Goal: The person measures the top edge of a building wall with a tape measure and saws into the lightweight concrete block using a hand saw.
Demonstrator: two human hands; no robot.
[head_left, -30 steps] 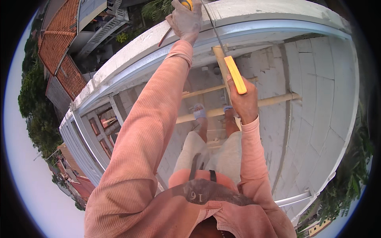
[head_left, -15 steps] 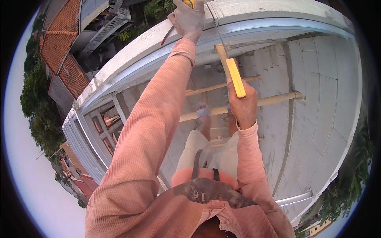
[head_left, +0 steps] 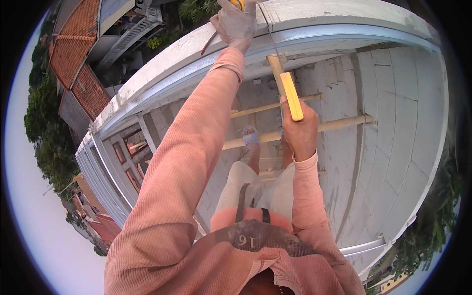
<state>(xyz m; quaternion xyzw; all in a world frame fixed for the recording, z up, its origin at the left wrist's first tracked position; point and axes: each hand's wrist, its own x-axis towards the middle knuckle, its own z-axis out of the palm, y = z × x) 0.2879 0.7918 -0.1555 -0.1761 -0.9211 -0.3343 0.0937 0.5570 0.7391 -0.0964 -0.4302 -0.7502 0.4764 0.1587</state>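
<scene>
My left hand (head_left: 237, 27), dusty grey, is stretched out at the top edge over the pale wall top (head_left: 314, 12). Its fingers are closed around a rounded yellow tool (head_left: 238, 4) that looks like a tape measure, mostly cut off by the picture edge. Beside this hand a thin dark red stick (head_left: 208, 44) pokes out over the wall. My right hand (head_left: 301, 129) is closed on the yellow handle of a handsaw (head_left: 292, 96), nearer to me. The saw's thin blade, seen almost edge-on, points up toward the wall top.
A metal channel (head_left: 344, 32) runs along the wall's inner side. Wooden poles (head_left: 344, 122) cross below, near my sandalled foot (head_left: 250, 135). Grey block walls (head_left: 393, 123) enclose the right side. Beyond the wall lie orange tiled roofs (head_left: 76, 54) and trees, well below.
Hardly anything differs. The whole view has shifted very slightly; both hands keep their places and their grips.
</scene>
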